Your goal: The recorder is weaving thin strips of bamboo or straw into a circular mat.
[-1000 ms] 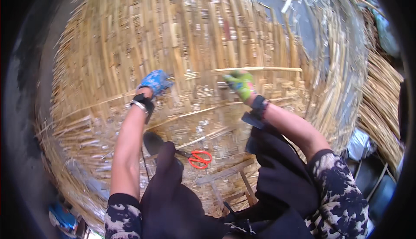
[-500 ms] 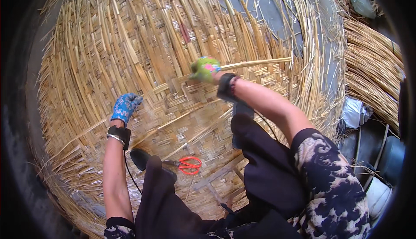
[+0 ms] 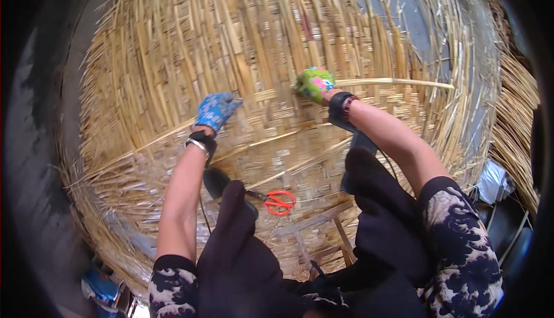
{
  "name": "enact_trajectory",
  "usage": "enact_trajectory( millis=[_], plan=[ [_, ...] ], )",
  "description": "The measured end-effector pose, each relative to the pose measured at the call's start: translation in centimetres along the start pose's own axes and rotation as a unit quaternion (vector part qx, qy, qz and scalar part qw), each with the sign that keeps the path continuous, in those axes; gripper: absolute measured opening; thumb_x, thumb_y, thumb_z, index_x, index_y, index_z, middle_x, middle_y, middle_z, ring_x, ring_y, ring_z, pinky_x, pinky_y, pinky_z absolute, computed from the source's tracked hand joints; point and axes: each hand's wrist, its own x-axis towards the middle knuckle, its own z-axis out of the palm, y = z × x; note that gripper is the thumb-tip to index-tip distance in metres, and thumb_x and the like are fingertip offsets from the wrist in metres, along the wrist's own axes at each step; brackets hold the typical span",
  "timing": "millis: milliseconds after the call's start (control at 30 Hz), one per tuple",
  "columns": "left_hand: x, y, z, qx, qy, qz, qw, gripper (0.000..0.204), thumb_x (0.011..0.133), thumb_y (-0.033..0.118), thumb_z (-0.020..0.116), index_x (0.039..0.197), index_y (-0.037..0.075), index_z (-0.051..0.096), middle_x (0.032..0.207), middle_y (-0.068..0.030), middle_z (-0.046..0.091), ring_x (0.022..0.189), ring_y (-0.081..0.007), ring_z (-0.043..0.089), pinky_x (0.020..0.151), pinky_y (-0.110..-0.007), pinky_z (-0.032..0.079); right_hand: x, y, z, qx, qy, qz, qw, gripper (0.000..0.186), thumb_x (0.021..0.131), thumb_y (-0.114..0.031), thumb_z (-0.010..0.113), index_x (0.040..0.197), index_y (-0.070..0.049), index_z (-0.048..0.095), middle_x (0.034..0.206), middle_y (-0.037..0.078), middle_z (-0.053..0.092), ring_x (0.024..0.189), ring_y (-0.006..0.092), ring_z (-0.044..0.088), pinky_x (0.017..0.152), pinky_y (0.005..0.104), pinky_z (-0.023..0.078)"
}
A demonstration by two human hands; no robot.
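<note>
My left hand point(image 3: 214, 111), in a blue floral glove, has its fingers curled at a long flat reed strip point(image 3: 392, 81) lying crosswise over a woven reed mat point(image 3: 311, 171). Farther right, my right hand point(image 3: 316, 84), in a green floral glove, is closed on the same strip, whose free end sticks out to the right. Both hands hide parts of the strip. Lengthwise reeds point(image 3: 242, 29) run away from me at the mat's unwoven far side. Red-handled scissors point(image 3: 280, 202) lie on the mat between my legs.
A low wooden stool frame point(image 3: 314, 224) stands on the mat near me. Loose thin reeds point(image 3: 459, 47) lie along the right edge. Beyond them are a reed bundle point(image 3: 516, 116) and a silvery packet point(image 3: 492, 181). Grey floor point(image 3: 34, 162) borders the left.
The view has swung left, so everything sits farther right. My left hand has moved a little away from me, up toward the crosswise strip. My right hand stays at the strip.
</note>
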Motion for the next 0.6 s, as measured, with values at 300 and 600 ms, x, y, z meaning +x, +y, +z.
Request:
enact_trajectory(
  millis=[300, 600],
  plan=[
    [-1.2, 0.3, 1.0, 0.061, -0.046, -0.012, 0.997, 0.040, 0.081, 0.046, 0.056, 0.087, 0.009, 0.068, 0.087, -0.0149, 0.066, 0.085, -0.0337, 0.062, 0.076, -0.044, 0.048, -2.8, -1.3, 1.0, -0.089, -0.006, -0.003, 0.996, 0.018, 0.075, -0.027, 0.059, 0.078, -0.012, 0.067, 0.071, 0.013, 0.064, 0.070, 0.0316, 0.064, 0.061, 0.0424, 0.050],
    [-1.1, 3.0, -18.6, -0.191, -0.139, 0.053, 0.970, 0.040, 0.082, 0.025, 0.067, 0.118, 0.010, 0.059, 0.109, -0.0090, 0.064, 0.097, -0.0181, 0.061, 0.086, -0.031, 0.049, -2.5, -1.6, -0.1, -0.034, -0.019, 0.033, 0.999, 0.022, 0.075, -0.029, 0.061, 0.080, -0.009, 0.070, 0.078, 0.015, 0.067, 0.073, 0.0330, 0.065, 0.063, 0.0416, 0.051]
  ],
)
